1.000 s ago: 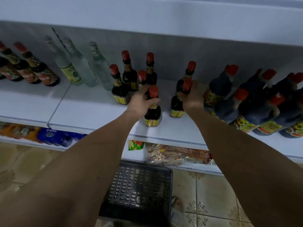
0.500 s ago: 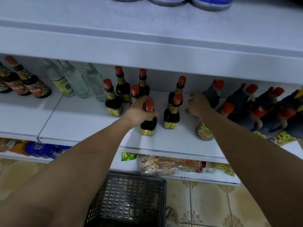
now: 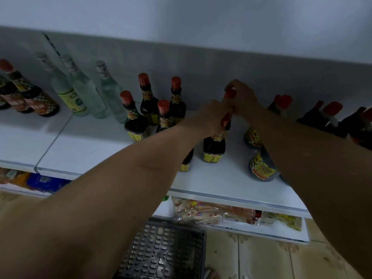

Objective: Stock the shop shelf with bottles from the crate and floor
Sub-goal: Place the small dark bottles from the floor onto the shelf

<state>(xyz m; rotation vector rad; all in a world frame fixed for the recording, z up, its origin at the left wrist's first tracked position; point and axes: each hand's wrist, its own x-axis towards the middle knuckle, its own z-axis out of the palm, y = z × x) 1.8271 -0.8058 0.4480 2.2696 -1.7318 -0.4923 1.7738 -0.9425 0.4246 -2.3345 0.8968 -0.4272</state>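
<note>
Small dark sauce bottles with red caps stand in a cluster on the white shelf [image 3: 96, 154]. My left hand [image 3: 211, 115] grips the neck of one of them, the dark bottle [image 3: 213, 147] near the shelf's middle. Just behind it, my right hand [image 3: 242, 97] pinches the red cap of a rear bottle [image 3: 229, 93], whose body is hidden by my hands. Another small bottle [image 3: 186, 161] stands at the front, partly under my left forearm. The dark grey crate [image 3: 167, 250] sits on the floor below the shelf.
Clear glass bottles [image 3: 86, 91] and dark bottles with checked labels [image 3: 32, 95] stand at the left. Large dark bottles [image 3: 260, 168] crowd the right, under my right forearm. Snack packets [image 3: 211, 213] lie on the lower shelf. The floor is tiled.
My left hand left the front bottle and took the neck of the one to its right. My right hand came back from the large bottles to the rear bottle's cap.
</note>
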